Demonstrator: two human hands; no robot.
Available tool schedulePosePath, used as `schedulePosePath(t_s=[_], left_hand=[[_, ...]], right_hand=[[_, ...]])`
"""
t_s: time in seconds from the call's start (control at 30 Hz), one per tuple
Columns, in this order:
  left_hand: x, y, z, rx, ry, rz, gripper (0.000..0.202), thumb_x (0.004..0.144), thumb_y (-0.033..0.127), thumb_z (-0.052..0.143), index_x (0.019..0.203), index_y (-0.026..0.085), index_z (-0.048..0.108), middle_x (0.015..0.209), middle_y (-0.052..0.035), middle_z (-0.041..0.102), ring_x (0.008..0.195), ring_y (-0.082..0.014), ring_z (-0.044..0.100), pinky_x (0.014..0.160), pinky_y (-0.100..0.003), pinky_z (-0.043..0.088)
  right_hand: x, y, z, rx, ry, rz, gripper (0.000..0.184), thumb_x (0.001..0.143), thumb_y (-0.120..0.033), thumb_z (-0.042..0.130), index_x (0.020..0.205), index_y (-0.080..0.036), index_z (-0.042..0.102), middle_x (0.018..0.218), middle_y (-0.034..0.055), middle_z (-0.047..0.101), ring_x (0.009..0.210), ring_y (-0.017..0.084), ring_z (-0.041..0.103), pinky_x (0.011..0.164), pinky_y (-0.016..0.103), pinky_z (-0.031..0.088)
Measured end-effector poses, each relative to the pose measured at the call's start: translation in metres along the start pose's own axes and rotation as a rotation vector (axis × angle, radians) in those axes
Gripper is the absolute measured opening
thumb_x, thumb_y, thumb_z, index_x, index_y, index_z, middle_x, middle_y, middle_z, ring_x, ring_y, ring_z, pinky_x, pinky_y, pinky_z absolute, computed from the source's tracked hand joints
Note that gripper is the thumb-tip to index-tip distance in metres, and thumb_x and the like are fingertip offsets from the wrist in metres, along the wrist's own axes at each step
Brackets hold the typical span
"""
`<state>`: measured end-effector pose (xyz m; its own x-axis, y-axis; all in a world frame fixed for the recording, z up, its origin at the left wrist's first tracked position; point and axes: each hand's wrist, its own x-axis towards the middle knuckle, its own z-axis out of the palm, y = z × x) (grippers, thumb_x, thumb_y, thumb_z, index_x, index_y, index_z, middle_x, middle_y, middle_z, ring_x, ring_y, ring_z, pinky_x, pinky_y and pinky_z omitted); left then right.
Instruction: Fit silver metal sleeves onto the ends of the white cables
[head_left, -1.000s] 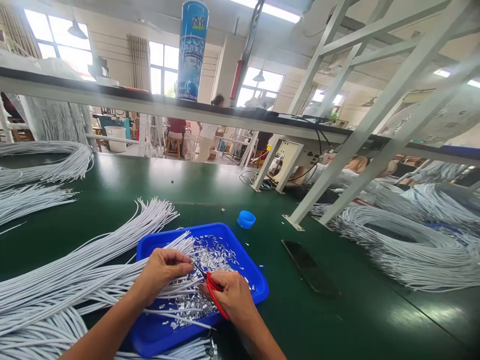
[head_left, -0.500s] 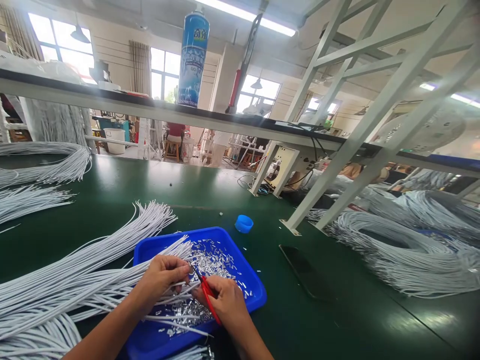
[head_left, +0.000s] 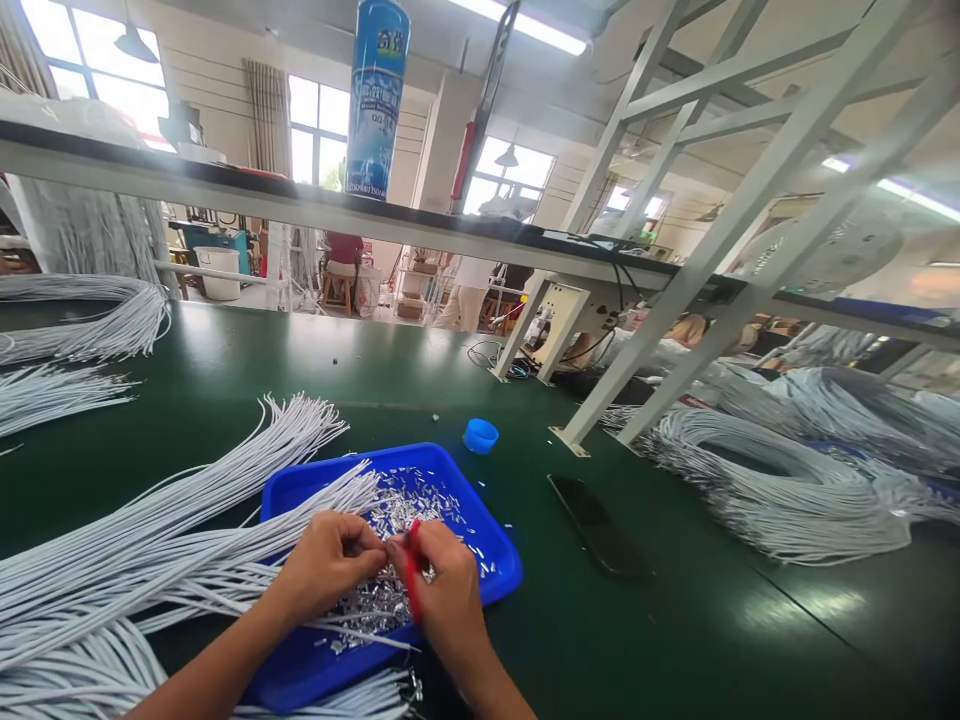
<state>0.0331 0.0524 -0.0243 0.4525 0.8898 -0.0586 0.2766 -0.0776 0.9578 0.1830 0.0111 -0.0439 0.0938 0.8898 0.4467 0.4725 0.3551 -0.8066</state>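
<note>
My left hand [head_left: 330, 562] is closed in a pinch over the blue tray [head_left: 491, 560]. What its fingertips hold is hidden. My right hand [head_left: 450, 578] grips a red-handled tool [head_left: 413, 575], scissors or pliers, held upright; its working end cannot be made out. The fingertips of both hands meet. Beneath them, many small shiny metal pieces [head_left: 416, 490] lie scattered in the tray. White cables [head_left: 330, 500] run in from the left over the tray's rim, some passing under my left hand. One loose cable end [head_left: 375, 638] lies across the near part of the tray.
A blue cap [head_left: 481, 437] and a dark phone [head_left: 596, 525] lie on the green table [head_left: 480, 385]. Coiled cables [head_left: 795, 490] occupy the right side. Slanted metal supports [head_left: 660, 320] rise behind the phone. A spray can [head_left: 376, 100] stands on the shelf above.
My hands have come closer together until the fingertips meet. The red-handled tool has turned more upright, and its dark tip no longer shows. The whole view has shifted slightly.
</note>
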Motion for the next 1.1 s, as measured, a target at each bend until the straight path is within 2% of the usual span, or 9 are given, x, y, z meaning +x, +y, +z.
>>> schedulePosePath(t_s=[0.07, 0.1, 0.2, 0.3, 0.43, 0.57, 0.73, 0.97, 1.1], left_hand=[[0.001, -0.002, 0.000, -0.055, 0.006, -0.058, 0.019, 0.063, 0.030, 0.065, 0.057, 0.012, 0.061, 0.045, 0.0043, 0.050, 0.041, -0.0076, 0.038, 0.041, -0.020, 0.026], [0.001, -0.003, 0.000, -0.103, -0.010, -0.074, 0.021, 0.063, 0.032, 0.066, 0.058, 0.013, 0.060, 0.045, 0.0042, 0.051, 0.040, -0.0076, 0.039, 0.041, -0.020, 0.027], [0.005, -0.002, -0.008, -0.236, 0.024, -0.051, 0.027, 0.061, 0.039, 0.069, 0.061, 0.013, 0.061, 0.048, 0.0030, 0.054, 0.042, -0.0081, 0.042, 0.044, -0.021, 0.031], [0.010, 0.003, -0.018, -0.280, 0.261, 0.007, 0.034, 0.063, 0.046, 0.068, 0.074, 0.014, 0.068, 0.064, -0.0008, 0.063, 0.053, -0.0097, 0.049, 0.054, -0.022, 0.039], [0.009, 0.014, -0.027, -0.108, 0.398, 0.074, 0.041, 0.070, 0.048, 0.062, 0.100, 0.020, 0.066, 0.085, -0.0028, 0.066, 0.066, -0.0128, 0.053, 0.063, -0.024, 0.043], [-0.002, 0.026, -0.029, 0.230, 0.320, 0.199, 0.026, 0.073, 0.040, 0.062, 0.083, 0.018, 0.068, 0.078, -0.0029, 0.065, 0.067, -0.0147, 0.055, 0.062, -0.025, 0.043], [-0.023, 0.027, -0.025, 0.481, 0.195, 0.242, 0.018, 0.076, 0.034, 0.058, 0.076, 0.019, 0.068, 0.074, -0.0015, 0.065, 0.057, -0.0124, 0.051, 0.056, -0.024, 0.041], [-0.018, 0.015, -0.032, 0.683, 0.299, 0.157, 0.031, 0.082, 0.038, 0.047, 0.093, 0.020, 0.070, 0.086, -0.0032, 0.071, 0.063, -0.0161, 0.059, 0.061, -0.025, 0.043], [0.002, 0.018, -0.042, 0.608, -0.043, 0.094, 0.025, 0.075, 0.031, 0.054, 0.089, 0.024, 0.074, 0.084, -0.0001, 0.074, 0.076, -0.0197, 0.064, 0.071, -0.025, 0.043]], right_hand=[[-0.001, -0.002, 0.001, -0.069, 0.087, -0.142, 0.029, 0.078, -0.033, 0.054, 0.054, -0.017, 0.056, 0.058, 0.0034, 0.054, 0.061, 0.016, 0.047, 0.059, 0.028, 0.038], [0.000, -0.002, -0.001, -0.020, 0.114, -0.124, 0.028, 0.078, -0.033, 0.054, 0.056, -0.017, 0.056, 0.058, 0.0027, 0.053, 0.060, 0.015, 0.047, 0.058, 0.028, 0.038], [0.012, 0.003, -0.020, 0.381, 0.266, 0.205, 0.028, 0.079, -0.041, 0.053, 0.064, -0.018, 0.054, 0.053, -0.0024, 0.045, 0.050, 0.011, 0.041, 0.048, 0.023, 0.035], [0.025, 0.016, -0.047, 0.609, 0.451, 0.373, 0.036, 0.071, -0.048, 0.061, 0.056, -0.018, 0.047, 0.049, -0.0055, 0.039, 0.045, 0.008, 0.036, 0.045, 0.021, 0.031], [0.030, 0.030, -0.063, 0.400, 0.075, 0.506, 0.037, 0.063, -0.048, 0.068, 0.051, -0.016, 0.054, 0.043, -0.0058, 0.039, 0.042, 0.007, 0.031, 0.042, 0.021, 0.025], [0.025, 0.031, -0.047, 0.250, -0.219, 0.456, 0.029, 0.060, -0.042, 0.071, 0.067, -0.015, 0.069, 0.053, -0.0022, 0.053, 0.051, 0.011, 0.045, 0.050, 0.022, 0.033], [0.022, 0.032, -0.030, 0.136, -0.229, 0.381, 0.027, 0.065, -0.040, 0.065, 0.071, -0.013, 0.070, 0.051, -0.0019, 0.050, 0.048, 0.011, 0.043, 0.048, 0.022, 0.031], [0.022, 0.022, -0.044, 0.240, -0.309, 0.238, 0.021, 0.067, -0.034, 0.061, 0.063, -0.014, 0.065, 0.052, -0.0027, 0.045, 0.050, 0.009, 0.038, 0.047, 0.021, 0.030], [0.022, 0.013, -0.054, 0.333, -0.411, 0.188, 0.020, 0.067, -0.034, 0.063, 0.063, -0.014, 0.065, 0.053, -0.0031, 0.045, 0.050, 0.009, 0.037, 0.048, 0.021, 0.029]])
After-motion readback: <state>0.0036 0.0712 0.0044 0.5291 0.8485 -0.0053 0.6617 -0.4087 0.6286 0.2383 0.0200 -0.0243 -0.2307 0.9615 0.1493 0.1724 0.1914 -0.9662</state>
